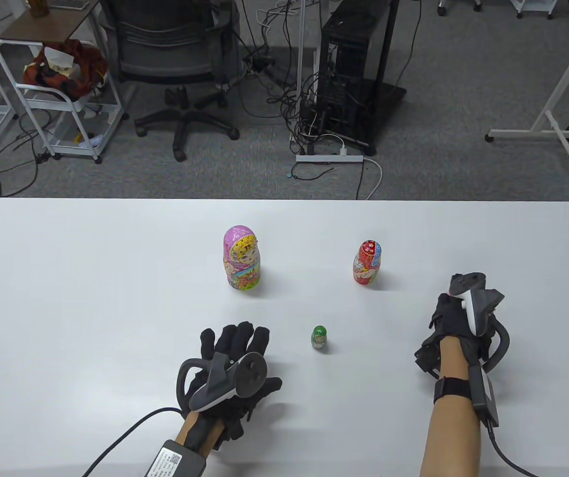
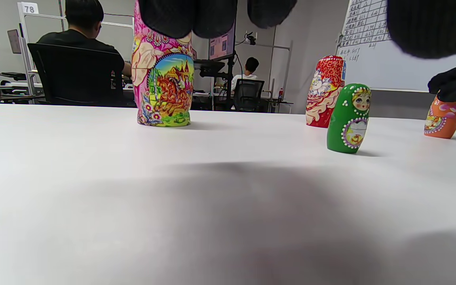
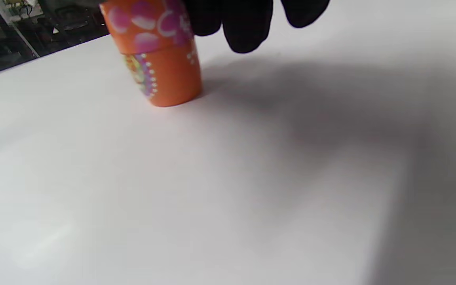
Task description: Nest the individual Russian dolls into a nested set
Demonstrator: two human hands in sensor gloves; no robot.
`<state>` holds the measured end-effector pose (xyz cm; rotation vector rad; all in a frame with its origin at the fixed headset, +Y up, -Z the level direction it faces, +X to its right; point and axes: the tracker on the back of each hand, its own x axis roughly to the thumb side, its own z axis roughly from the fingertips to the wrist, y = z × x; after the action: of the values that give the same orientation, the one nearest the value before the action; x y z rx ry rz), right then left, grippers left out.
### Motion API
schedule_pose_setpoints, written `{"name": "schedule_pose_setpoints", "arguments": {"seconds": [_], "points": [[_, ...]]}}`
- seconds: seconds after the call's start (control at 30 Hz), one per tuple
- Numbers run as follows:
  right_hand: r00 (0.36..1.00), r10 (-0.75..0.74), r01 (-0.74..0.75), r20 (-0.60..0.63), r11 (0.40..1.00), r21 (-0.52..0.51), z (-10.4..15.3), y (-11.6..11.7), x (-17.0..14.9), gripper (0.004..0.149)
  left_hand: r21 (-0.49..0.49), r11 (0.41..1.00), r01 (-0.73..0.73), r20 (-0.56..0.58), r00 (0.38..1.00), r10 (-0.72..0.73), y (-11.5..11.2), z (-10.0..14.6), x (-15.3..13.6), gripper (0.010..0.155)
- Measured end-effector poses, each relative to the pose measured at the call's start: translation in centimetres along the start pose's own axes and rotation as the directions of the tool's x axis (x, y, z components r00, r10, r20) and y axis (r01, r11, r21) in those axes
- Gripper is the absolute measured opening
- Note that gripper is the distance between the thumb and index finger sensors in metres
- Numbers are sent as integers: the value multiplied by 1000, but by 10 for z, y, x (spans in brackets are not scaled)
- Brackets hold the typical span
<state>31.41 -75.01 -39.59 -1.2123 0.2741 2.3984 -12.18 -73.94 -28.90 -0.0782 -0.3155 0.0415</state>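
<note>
Three dolls stand apart on the white table (image 1: 90,278): a tall pink doll (image 1: 242,258), a red doll (image 1: 367,262) and a tiny green doll (image 1: 319,337). My left hand (image 1: 237,343) lies open just left of the green doll, holding nothing. My right hand (image 1: 450,310) is at the right, covering an orange doll that the table view hides. The right wrist view shows that orange doll (image 3: 158,63) upright on the table, its top among my fingers (image 3: 247,27). The left wrist view shows the pink (image 2: 162,79), red (image 2: 325,93), green (image 2: 348,118) and orange (image 2: 443,118) dolls.
Broad bare table surface lies left of the pink doll and along the front edge. Cables run from both wrists off the table's front. Beyond the far edge are an office chair (image 1: 175,59), a cart (image 1: 60,99) and a computer tower (image 1: 354,74) on the floor.
</note>
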Motion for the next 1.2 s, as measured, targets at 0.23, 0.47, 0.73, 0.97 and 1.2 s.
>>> {"name": "schedule_pose_setpoints", "arguments": {"seconds": [0.23, 0.47, 0.73, 0.97, 1.2], "points": [[993, 49, -43, 107, 997, -59, 14, -1, 12, 57, 7, 999, -43, 17, 999, 43, 3, 3, 5, 97], [729, -201, 159, 654, 980, 124, 93, -16, 45, 57, 38, 994, -100, 14, 995, 99, 9, 6, 2, 96], [276, -365, 14, 889, 927, 376, 201, 9, 49, 58, 147, 973, -176, 50, 984, 170, 17, 13, 7, 95], [109, -413, -10, 904, 909, 417, 234, 43, 36, 58, 250, 953, -170, 117, 983, 144, 25, 20, 17, 94], [90, -393, -18, 915, 918, 396, 238, 53, 27, 58, 244, 953, -182, 146, 978, 149, 21, 20, 27, 81]]}}
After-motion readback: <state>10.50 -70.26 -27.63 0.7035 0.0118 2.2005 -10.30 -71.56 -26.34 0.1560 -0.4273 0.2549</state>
